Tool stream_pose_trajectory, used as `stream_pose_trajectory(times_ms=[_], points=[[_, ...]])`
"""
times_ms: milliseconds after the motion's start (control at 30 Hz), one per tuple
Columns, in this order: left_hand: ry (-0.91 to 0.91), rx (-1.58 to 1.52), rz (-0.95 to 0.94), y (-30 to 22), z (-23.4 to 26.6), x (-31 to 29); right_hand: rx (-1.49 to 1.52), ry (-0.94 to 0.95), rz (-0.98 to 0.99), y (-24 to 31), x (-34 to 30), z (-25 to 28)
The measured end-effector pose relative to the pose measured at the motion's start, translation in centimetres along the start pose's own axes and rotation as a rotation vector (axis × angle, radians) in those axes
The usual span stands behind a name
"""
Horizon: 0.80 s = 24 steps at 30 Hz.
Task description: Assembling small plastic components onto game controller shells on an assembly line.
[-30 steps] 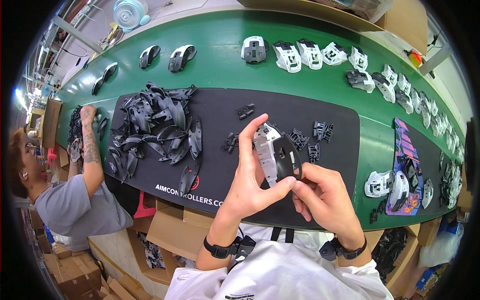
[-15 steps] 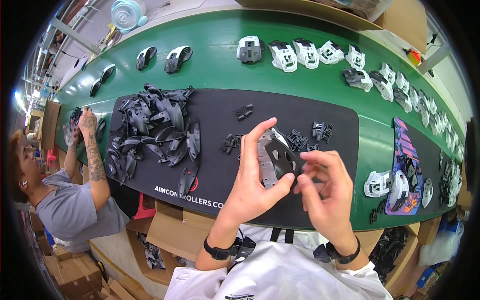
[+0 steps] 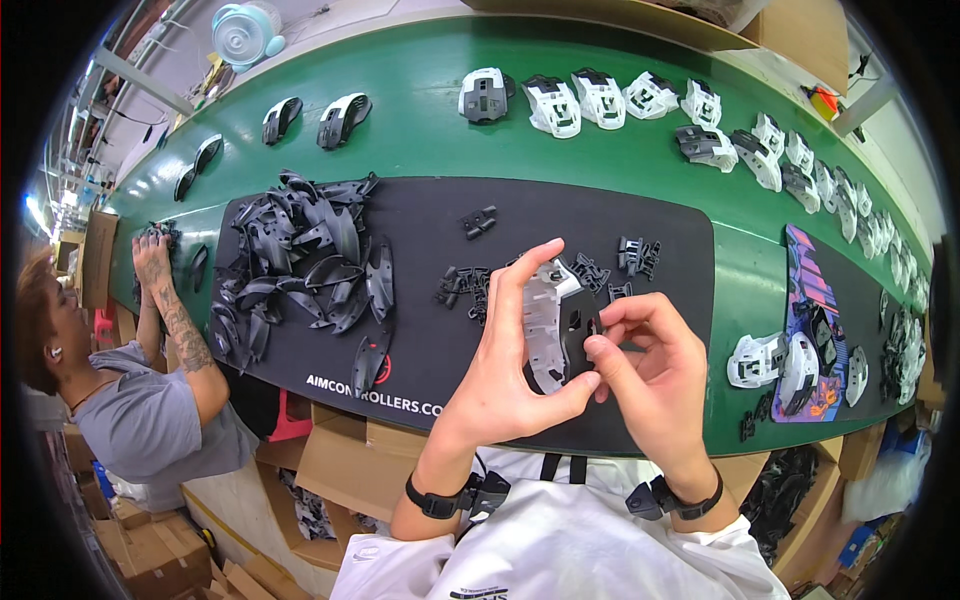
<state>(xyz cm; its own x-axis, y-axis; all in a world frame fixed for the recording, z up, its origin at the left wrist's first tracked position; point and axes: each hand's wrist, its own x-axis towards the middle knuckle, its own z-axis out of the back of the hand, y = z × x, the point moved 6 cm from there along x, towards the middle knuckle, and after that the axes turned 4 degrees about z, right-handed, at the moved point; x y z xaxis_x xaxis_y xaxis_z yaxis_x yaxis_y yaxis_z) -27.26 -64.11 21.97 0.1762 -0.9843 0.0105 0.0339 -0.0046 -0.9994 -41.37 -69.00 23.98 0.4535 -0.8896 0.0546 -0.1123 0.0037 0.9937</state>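
Observation:
My left hand (image 3: 497,392) is wrapped round a white and black computer mouse shell (image 3: 544,325), holding it up over the black desk mat. The shell stands on its side, with its pale inner face and black side panel showing. The thumb and forefinger of my right hand (image 3: 650,368) pinch together at the panel's right edge; what is between them is hidden. Behind the shell lie small black clip-like parts (image 3: 590,272), with a further cluster (image 3: 460,285) beside my left fingers. To the left a heap of curved black side pieces (image 3: 300,250) lies on the mat.
Assembled shells (image 3: 555,105) line the far side of the green table (image 3: 420,130). More shells (image 3: 757,360) lie at the right by a colourful mat (image 3: 812,270). A co-worker in a grey shirt (image 3: 165,400) works at the left. Cardboard boxes (image 3: 365,465) stand below the near edge.
The shell has turned so more of its pale inside shows. My right fingers have closed in on its right edge. The co-worker's hands have come together over the table.

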Motion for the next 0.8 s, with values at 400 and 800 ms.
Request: stream_pose_trajectory(times_ms=[400, 800], points=[[0.125, 0.297, -0.104, -1.7, -0.9, 0.5, -0.186, -0.011, 0.234, 1.2, 0.1, 0.4], [0.064, -0.171, -0.334, -1.5, 0.4, -0.4, -0.325, -0.004, 0.363, 4.2, 0.3, 3.1]])
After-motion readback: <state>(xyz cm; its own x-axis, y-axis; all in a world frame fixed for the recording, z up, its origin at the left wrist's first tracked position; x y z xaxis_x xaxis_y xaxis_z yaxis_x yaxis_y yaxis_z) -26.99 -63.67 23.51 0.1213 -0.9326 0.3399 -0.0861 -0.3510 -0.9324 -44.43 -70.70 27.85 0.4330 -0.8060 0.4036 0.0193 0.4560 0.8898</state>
